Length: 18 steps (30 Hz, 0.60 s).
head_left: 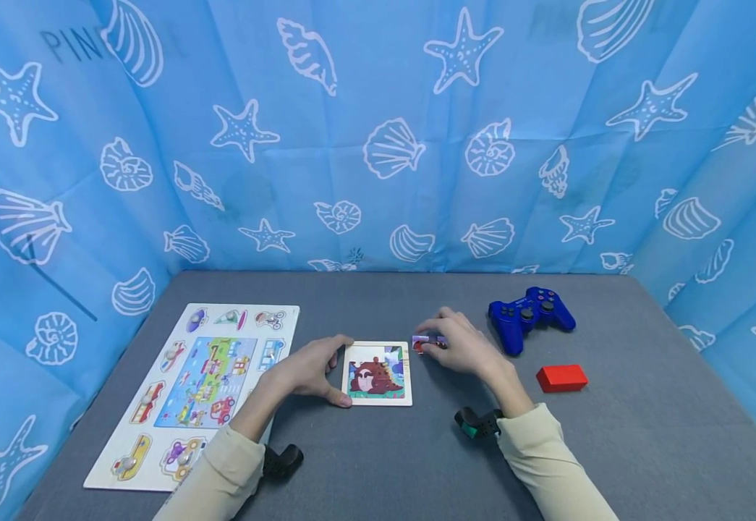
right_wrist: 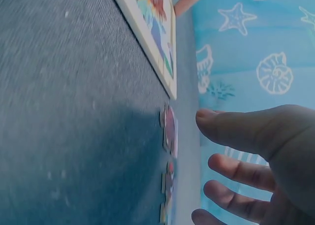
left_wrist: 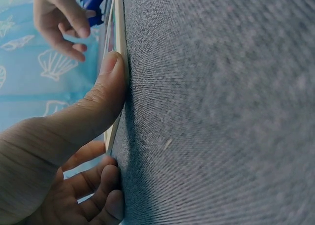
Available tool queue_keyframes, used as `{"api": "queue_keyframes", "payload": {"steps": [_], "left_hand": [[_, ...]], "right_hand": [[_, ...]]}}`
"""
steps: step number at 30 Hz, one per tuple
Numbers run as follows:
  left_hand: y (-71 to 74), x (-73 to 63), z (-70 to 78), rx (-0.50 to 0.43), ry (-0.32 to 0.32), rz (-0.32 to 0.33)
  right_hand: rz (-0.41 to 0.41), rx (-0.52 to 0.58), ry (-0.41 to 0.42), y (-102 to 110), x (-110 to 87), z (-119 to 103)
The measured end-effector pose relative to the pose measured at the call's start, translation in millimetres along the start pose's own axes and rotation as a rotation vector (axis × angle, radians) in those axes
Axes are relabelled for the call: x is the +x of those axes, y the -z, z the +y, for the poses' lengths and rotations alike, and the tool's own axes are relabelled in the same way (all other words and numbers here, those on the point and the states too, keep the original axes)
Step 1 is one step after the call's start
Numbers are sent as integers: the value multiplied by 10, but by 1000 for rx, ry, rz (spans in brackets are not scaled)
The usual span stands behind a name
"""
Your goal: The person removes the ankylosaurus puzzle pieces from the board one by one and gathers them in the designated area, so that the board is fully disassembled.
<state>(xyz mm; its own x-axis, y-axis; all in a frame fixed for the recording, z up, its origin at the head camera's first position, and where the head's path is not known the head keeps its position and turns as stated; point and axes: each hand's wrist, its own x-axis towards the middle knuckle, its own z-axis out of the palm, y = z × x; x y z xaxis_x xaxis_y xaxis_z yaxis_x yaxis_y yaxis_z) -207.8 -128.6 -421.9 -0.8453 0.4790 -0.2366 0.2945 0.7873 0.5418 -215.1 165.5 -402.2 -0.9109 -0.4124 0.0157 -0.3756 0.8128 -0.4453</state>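
A small wooden jigsaw puzzle board with a brown spiky animal picture lies flat on the grey table, its upper part showing bare wood. My left hand holds the board's left side, thumb at the near corner and index finger at the far one. In the left wrist view, the thumb presses against the board's edge. My right hand hovers over loose puzzle pieces just right of the board. Seen from the right wrist, its thumb and fingers are spread apart, with nothing between them, beside the pieces on the table.
At left lies a large white peg puzzle board with vehicle pieces, partly under the left forearm. A blue game controller sits to the right, with a red block nearer. Behind the table hangs a blue seashell-patterned curtain.
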Motion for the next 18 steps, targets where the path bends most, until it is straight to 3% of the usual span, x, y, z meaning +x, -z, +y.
{"api": "queue_keyframes", "payload": {"steps": [18], "left_hand": [[17,-3,14,3,10,-26]], "right_hand": [[-53,-7,59,-232,125,-313]]}}
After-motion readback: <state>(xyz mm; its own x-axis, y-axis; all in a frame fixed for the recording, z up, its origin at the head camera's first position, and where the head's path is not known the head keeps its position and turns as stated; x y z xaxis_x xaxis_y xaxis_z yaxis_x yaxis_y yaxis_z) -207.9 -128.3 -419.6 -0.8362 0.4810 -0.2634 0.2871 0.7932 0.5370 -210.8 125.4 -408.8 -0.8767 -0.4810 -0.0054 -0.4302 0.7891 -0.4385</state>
